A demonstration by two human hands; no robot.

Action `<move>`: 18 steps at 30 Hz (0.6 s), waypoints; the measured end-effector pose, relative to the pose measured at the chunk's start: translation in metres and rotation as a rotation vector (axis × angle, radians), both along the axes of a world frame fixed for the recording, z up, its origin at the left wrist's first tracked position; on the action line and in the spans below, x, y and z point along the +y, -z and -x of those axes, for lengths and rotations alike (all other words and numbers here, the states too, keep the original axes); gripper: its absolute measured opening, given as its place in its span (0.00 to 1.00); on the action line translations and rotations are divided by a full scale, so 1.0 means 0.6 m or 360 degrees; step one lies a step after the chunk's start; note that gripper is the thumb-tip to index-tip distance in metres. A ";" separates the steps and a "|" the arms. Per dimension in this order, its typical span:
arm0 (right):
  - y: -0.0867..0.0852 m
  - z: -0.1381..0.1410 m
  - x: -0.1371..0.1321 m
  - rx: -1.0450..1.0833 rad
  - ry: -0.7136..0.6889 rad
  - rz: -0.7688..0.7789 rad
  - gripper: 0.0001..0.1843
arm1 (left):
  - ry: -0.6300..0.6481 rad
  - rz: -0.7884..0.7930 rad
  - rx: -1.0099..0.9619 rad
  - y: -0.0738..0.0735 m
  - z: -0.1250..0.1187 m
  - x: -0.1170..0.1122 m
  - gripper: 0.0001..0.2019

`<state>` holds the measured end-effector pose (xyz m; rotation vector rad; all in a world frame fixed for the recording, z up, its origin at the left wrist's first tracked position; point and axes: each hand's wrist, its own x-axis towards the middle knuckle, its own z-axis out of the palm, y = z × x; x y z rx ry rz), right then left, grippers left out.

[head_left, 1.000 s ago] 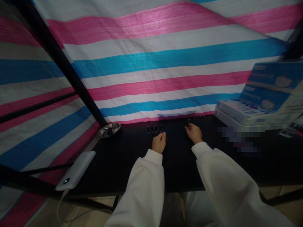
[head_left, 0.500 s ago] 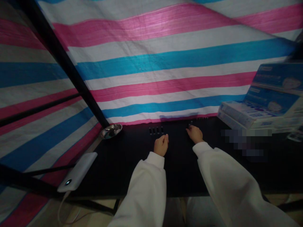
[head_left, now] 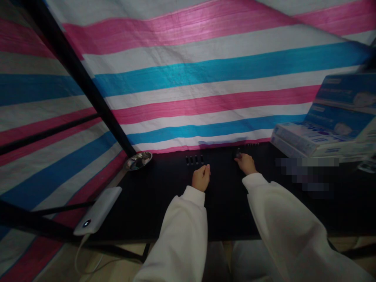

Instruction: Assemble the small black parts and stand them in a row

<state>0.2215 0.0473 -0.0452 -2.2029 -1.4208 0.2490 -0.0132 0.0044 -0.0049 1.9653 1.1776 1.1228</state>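
Observation:
My left hand (head_left: 201, 178) rests on the black table (head_left: 164, 203), fingers curled into a loose fist with nothing visible in it, just below a row of several small dark upright pieces (head_left: 194, 160). My right hand (head_left: 246, 163) reaches toward the back of the table, fingertips pinched on one small dark piece (head_left: 238, 152). More small dark pieces (head_left: 252, 145) stand in a row just behind and to the right of it. Both arms wear white sleeves.
A shiny metal dish (head_left: 138, 160) sits at the table's back left corner beside a black frame pole (head_left: 85, 86). A white power bank (head_left: 98, 210) with a cable lies on the left edge. Stacked blue-and-white boxes (head_left: 326, 125) stand at the right. A striped tarp hangs behind.
My right hand has edged slightly farther back toward the tarp. The view has shifted a little. My left hand stays curled in about the same spot.

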 end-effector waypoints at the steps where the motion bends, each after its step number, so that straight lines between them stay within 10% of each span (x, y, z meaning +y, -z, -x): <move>1: 0.000 -0.002 0.000 0.0009 0.0010 -0.0006 0.14 | 0.0001 0.0002 -0.0001 0.000 0.000 0.000 0.20; 18: -0.008 -0.015 -0.004 -0.0072 -0.0006 0.0058 0.18 | -0.0020 -0.0026 -0.0011 0.001 0.000 -0.002 0.20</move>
